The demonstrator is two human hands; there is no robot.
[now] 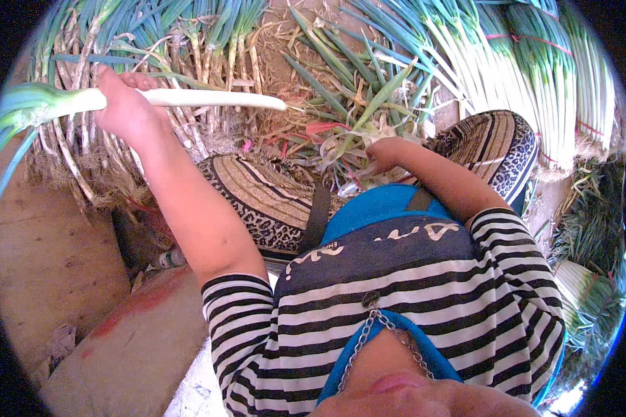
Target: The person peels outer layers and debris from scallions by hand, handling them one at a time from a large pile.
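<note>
My left hand (128,107) grips a peeled long green onion (214,98) around its white shaft. The onion lies almost level, its green leaves at the left and its root end pointing right. My right hand (388,154) is low in front of my lap, fingers curled down beside a heap of stripped onion skins and leaves (339,143). Its fingertips are partly hidden, so I cannot tell whether it holds a scrap. Unpeeled onions (83,135) with brown skins and matted roots lie under and beyond my left hand.
Peeled white onions (464,68) lie at the upper right, beside bundles (545,94) tied with red bands. My patterned trouser knees (261,208) flank the scraps. A wooden board (52,250) and a plastic bottle (169,259) are at left. Another bundle (576,281) rests at far right.
</note>
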